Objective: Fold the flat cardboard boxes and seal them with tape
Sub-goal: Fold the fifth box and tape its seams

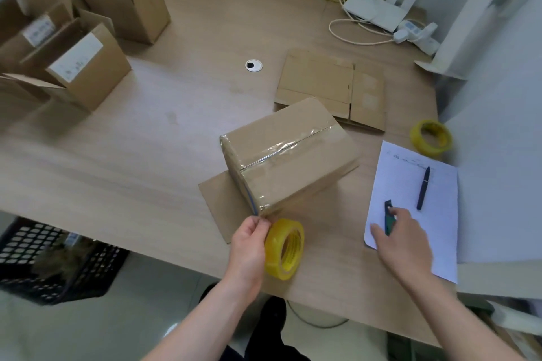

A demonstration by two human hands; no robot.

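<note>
A folded cardboard box [286, 152] stands in the middle of the table [146, 155], clear tape running along its top seam and down its near corner. It rests on a flat cardboard sheet [218, 202]. My left hand [249, 240] holds a yellow tape roll [284, 249] just below the box's near corner, pinching the tape strip that still joins the box. My right hand [401, 240] lies over a small dark cutter [388, 215] on a white paper sheet [416, 202]; whether its fingers grip the cutter is unclear. Another flat box [331, 88] lies behind.
Several opened boxes [96, 61] crowd the table's far left. A second yellow tape roll [430, 138] and a black pen [423, 187] lie at the right. A router with cables [372, 12] sits at the back. A black crate [55, 264] stands on the floor at left.
</note>
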